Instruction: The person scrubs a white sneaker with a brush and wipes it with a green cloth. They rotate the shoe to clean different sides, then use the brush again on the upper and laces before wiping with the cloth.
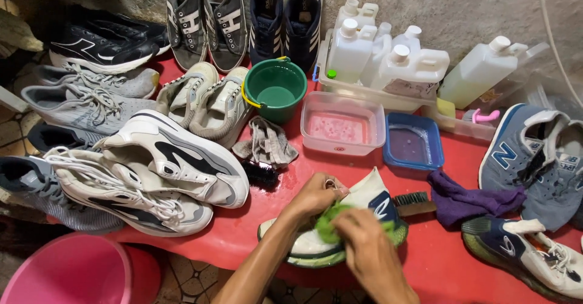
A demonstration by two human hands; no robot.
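Head view: two hands, left (316, 196) and right (363, 244), pinch one green cloth (328, 224) against one white sneaker (364, 202)

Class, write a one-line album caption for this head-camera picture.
Two hands, left and right, work green laces on a white sneaker among shoes.

Rough grey concrete wall (473, 6) runs along the back, stained and uneven. A red table (437, 261) fills most of the view; its surface is wet and glossy in places. Below the near edge, patterned floor tiles (188, 273) show, brownish and worn. A pink basin (67, 270) stands on the floor at lower left. Light is soft and even, slightly dim at the left edge.
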